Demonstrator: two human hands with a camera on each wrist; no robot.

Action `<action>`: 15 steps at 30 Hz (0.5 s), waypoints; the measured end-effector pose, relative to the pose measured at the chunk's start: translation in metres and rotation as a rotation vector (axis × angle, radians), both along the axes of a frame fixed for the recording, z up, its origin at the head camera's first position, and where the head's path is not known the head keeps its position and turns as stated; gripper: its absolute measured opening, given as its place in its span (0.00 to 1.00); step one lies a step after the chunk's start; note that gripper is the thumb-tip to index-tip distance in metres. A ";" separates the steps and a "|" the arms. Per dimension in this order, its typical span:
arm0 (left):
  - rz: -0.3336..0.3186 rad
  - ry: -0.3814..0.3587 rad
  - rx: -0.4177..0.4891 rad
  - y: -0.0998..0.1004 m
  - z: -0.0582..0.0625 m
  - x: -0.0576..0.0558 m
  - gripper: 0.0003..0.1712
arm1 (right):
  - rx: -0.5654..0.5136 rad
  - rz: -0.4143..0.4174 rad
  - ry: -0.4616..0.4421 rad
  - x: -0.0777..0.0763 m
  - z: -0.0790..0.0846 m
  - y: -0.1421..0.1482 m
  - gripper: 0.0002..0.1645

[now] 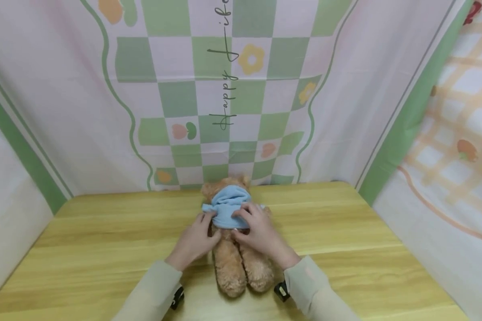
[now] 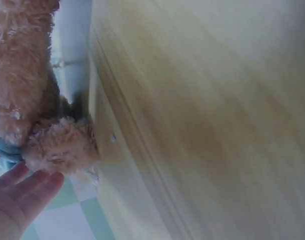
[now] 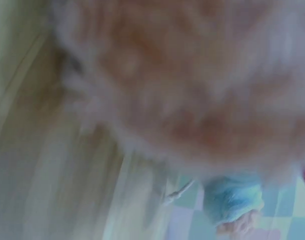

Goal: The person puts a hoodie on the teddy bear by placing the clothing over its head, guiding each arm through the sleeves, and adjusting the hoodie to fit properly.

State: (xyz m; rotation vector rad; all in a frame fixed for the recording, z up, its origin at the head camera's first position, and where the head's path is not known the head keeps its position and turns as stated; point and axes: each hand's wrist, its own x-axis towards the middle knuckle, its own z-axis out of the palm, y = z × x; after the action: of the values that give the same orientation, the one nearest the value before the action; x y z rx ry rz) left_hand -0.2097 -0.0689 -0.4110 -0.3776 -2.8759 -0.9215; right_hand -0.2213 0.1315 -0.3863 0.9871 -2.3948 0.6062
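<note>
One plush toy lies lengthwise on the desk, between the two hands, legs toward the wearer and head toward the far edge. Fur: tan, shaggy, curly pile. Two ears, small and rounded; two legs, thick and tubular with blunt ends, side by side. One garment, a light-blue shirt of soft cloth, wrinkled into folds near the head. Left hand: fingers extended, tips at the shirt's side and against one stubby, round-ended limb, as the left wrist view shows; no grip. Right hand: fingers loosely bent over the shirt, thumb apart from them near the hem; not closed on anything. Right wrist view mostly blurred by fur. Two pale sleeves, smooth fabric; two small black devices, one beside each cuff. Desk surface: yellowish, streaked wood grain. Behind it, one hanging printed cloth, green-and-white squares, two yellow flowers, script reading "Happy Life".
</note>
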 end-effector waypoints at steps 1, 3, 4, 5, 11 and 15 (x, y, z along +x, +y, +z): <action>-0.002 -0.006 -0.003 0.001 0.000 0.001 0.38 | 0.011 -0.019 -0.001 0.002 0.001 -0.001 0.18; -0.001 -0.001 -0.003 0.002 -0.001 0.002 0.46 | 0.026 -0.048 -0.020 0.005 0.003 -0.003 0.17; 0.005 0.005 -0.002 0.003 -0.002 0.002 0.48 | 0.027 -0.052 -0.027 0.005 0.003 -0.004 0.15; 0.013 0.019 -0.012 0.004 -0.003 0.002 0.49 | 0.022 -0.052 -0.036 0.006 0.003 -0.004 0.14; 0.036 0.123 -0.038 0.008 -0.005 0.005 0.43 | -0.045 0.065 0.014 0.001 0.002 0.002 0.11; 0.004 0.238 -0.084 0.010 -0.005 0.006 0.34 | 0.005 0.078 0.030 -0.001 0.002 0.007 0.14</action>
State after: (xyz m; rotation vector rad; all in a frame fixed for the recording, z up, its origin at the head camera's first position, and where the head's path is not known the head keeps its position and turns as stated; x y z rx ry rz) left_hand -0.2039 -0.0594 -0.4160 -0.4552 -2.7008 -0.7031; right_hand -0.2225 0.1390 -0.3839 1.0886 -2.3418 0.6099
